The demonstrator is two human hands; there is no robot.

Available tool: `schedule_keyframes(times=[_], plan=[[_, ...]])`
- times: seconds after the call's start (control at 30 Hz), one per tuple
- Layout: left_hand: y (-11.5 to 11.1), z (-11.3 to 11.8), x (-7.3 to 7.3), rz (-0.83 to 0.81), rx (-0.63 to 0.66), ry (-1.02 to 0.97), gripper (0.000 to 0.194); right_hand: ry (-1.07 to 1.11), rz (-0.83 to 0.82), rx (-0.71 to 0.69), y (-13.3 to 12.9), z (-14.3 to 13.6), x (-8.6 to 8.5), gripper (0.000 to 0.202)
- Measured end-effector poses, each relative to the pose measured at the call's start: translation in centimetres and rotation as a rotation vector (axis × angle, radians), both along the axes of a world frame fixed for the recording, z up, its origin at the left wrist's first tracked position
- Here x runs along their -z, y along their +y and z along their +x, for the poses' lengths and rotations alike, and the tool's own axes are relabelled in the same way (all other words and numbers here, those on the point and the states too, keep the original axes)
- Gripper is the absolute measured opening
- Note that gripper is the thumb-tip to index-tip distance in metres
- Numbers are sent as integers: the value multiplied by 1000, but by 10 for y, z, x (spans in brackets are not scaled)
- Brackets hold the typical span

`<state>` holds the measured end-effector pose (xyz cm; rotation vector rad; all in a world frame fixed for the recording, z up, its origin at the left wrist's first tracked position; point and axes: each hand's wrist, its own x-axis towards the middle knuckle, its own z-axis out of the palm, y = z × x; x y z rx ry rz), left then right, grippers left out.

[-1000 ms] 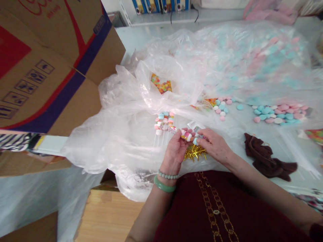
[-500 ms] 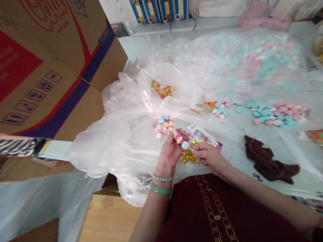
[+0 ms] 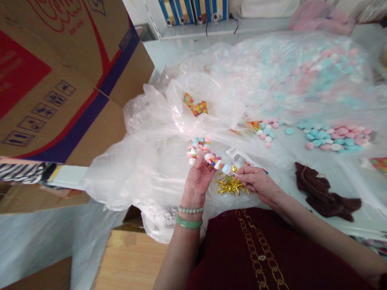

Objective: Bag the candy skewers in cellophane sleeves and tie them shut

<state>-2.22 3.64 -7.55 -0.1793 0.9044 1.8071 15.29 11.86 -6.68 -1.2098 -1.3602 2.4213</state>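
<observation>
One candy stick (image 3: 225,168) spans both hands: the left hand (image 3: 199,176) holds its sweets, the right hand (image 3: 256,181) pinches its bare end. A second ago the right fingers were on the sweets; the stick now seems steadied from both ends. Between the hands, gold ties (image 3: 229,185), uncountable; just beyond the right, one printed bag (image 3: 242,159); farther right, one brown cloth (image 3: 326,195).

Cardboard box (image 3: 81,86), red script (image 3: 57,14) starting "Cel", remainder unclear, umbrella sign (image 3: 65,88), double-arrow sign (image 3: 18,138), white packet (image 3: 240,158), print illegible
</observation>
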Motion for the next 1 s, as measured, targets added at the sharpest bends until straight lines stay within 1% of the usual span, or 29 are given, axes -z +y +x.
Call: schedule_keyframes(times=[0.13, 0.27, 0.33, 0.43, 0.53, 0.6, 0.67, 0.73, 0.8, 0.87, 0.93, 1.0], plan=[[1, 0, 1, -51, -53, 18, 16, -22, 9, 8, 3, -3, 0, 23], [2, 12, 5, -72, -116, 116, 21, -47, 6, 32, 5, -4, 2, 26], [4, 19, 5, -58, -117, 182, 23, -52, 29, 51, 4, -5, 2, 27], [5, 26, 5, -52, -98, 206, 25, -50, 61, 54, 1, -7, 0, 26], [5, 23, 7, -79, -76, 137, 25, -37, 41, 23, 0, -7, -2, 23], [2, 18, 9, -51, -31, 77, 28, -25, -27, -23, 2, -5, -2, 23], [0, 13, 10, 11, 23, 21, 33, -15, -119, -72, 4, -2, -2, 23], [-2, 10, 9, 45, 55, -9, 35, -14, -169, -79, 6, 0, -1, 24], [-3, 10, 9, 27, 42, 0, 29, -35, -131, -35, 6, 0, 1, 24], [-3, 11, 8, -9, 10, 33, 23, -60, -35, 5, 5, -1, 4, 24], [-1, 12, 7, -40, -22, 58, 21, -66, 89, 12, 5, -1, 7, 23], [0, 14, 6, -61, -46, 64, 21, -79, 262, -16, 5, -2, 11, 23]])
